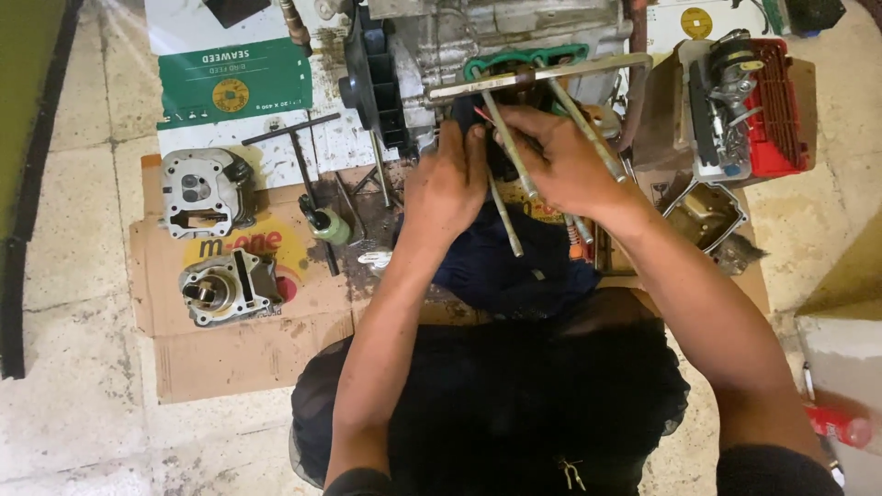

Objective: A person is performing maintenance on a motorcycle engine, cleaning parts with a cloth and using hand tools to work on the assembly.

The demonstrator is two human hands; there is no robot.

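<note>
A grey engine crankcase [478, 37] lies on its side at the top middle, with a green gasket [524, 57] on its face and long metal studs [510, 152] sticking out toward me. My left hand [447, 188] and my right hand [560, 161] meet among these studs, fingers curled around a small dark part that they mostly hide. A thin red wire [484, 113] shows just above my fingers. A dark blue cloth [514, 266] lies under my hands.
On the flattened cardboard [239, 354] at left lie a cylinder head [204, 190], a cylinder block [228, 287], a T-handle wrench [308, 174] and a small green bottle [329, 225]. A red and white engine part [749, 106] sits at right. A metal cover [703, 213] lies below it.
</note>
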